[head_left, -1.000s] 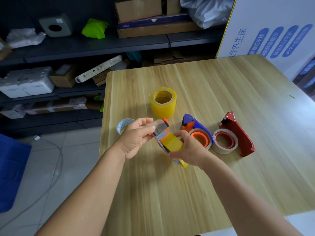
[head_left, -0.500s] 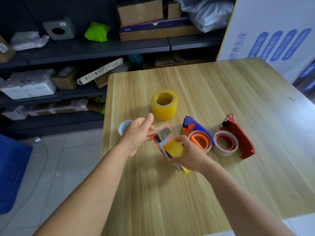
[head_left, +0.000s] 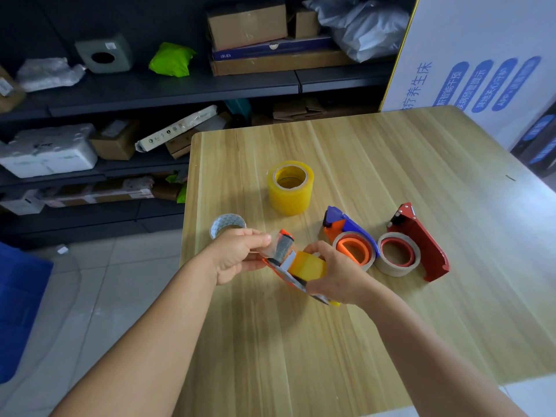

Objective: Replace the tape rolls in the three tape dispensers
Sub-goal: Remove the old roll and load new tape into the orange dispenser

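Note:
My right hand [head_left: 334, 275] grips an orange tape dispenser [head_left: 285, 257] loaded with a yellow tape roll [head_left: 310, 266], held just above the wooden table [head_left: 301, 341]. My left hand [head_left: 237, 254] pinches the loose clear tape end [head_left: 269, 249] at the dispenser's roller. A blue and orange dispenser [head_left: 349, 233] lies to the right with an almost spent roll. Further right lies a red dispenser [head_left: 421, 242], its roll also nearly down to the core. A stack of full yellow rolls [head_left: 290, 188] stands behind. A small clear roll [head_left: 227, 225] sits beside my left hand.
The table's left edge [head_left: 188, 206] runs close to my left hand, with tiled floor below. Dark shelves [head_left: 150, 88] with boxes and packages stand behind. A white printed board [head_left: 481, 55] leans at the back right. A blue bin [head_left: 18, 302] is on the floor, far left.
My left hand, fingers spread half a second ago, has closed again on the tape end at the roller. The dispenser stays in my right hand, tilted slightly differently.

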Demonstrator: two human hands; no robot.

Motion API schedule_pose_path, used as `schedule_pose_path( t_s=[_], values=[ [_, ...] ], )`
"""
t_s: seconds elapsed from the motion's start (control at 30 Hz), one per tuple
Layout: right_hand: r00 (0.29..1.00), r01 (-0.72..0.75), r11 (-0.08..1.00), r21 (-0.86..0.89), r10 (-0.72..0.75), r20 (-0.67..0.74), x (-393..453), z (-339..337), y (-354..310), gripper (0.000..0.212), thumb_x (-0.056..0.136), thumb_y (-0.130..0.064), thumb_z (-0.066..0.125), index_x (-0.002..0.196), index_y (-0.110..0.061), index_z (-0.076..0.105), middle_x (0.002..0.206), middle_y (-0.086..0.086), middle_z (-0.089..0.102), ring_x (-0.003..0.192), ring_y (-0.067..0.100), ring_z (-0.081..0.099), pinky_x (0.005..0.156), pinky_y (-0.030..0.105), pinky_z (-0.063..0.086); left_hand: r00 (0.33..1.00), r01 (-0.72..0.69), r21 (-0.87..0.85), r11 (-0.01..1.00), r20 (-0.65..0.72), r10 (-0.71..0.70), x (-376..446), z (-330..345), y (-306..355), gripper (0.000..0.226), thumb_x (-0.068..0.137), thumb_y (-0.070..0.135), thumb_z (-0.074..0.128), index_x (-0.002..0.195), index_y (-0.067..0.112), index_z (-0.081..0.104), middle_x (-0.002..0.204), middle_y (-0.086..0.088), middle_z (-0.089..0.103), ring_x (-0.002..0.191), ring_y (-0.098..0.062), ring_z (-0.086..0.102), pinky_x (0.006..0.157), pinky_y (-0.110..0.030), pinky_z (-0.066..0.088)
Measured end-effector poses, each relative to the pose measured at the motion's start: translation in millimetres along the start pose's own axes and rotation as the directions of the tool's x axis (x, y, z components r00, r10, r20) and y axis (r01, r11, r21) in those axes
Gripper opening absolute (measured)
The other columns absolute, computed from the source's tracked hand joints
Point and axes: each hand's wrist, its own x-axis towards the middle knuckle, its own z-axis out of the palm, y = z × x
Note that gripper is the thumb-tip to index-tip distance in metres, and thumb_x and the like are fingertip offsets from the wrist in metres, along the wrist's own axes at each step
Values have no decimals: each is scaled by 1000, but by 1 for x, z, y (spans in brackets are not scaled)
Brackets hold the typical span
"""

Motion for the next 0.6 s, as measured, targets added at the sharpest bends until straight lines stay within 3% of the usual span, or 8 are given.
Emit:
schedule_pose_path(
  t_s=[0.13,0.23,0.37,0.5,0.6],
  values=[
    [1000,7,998,-60,-7,13,0,2,-3,65,70,-29,75,121,-42,38,96,-17,48,70,6,54,43,9,37,1000,-1,55,998,-1,1,-4,-3,-2,14,93,6,54,81,13,54,77,-6,63,73,-18,62,75,-34,55],
    [999,10,985,-170,-18,-45,0,6,-10,68,67,-42,77,122,-35,38,89,-13,51,71,6,57,49,18,44,1000,-4,105,995,-13,6,-6,2,-2,14,94,6,52,81,12,53,81,-7,62,77,-19,62,71,-33,55],
    [983,12,904,-427,-88,-159,-1,18,-14,81,62,-57,75,127,-28,36,92,-5,54,75,14,57,52,27,40,999,-19,155,988,-27,24,-8,13,-4,11,94,5,51,84,11,50,85,-10,61,81,-22,62,76,-37,56],
    [964,25,898,-440,-138,-227,-5,20,-12,73,66,-57,71,126,-30,39,99,-2,55,77,16,57,52,27,39,1000,1,82,997,6,-2,-11,12,-2,8,91,2,53,95,9,53,83,-10,59,81,-22,60,81,-43,56],
    [951,73,915,-397,-183,-248,-8,17,-14,78,67,-58,69,132,-38,32,100,-5,48,76,14,56,50,26,40,998,3,47,999,70,-7,-13,8,2,23,90,-2,50,107,7,62,93,-15,63,88,-25,61,80,-43,55]
  ],
)
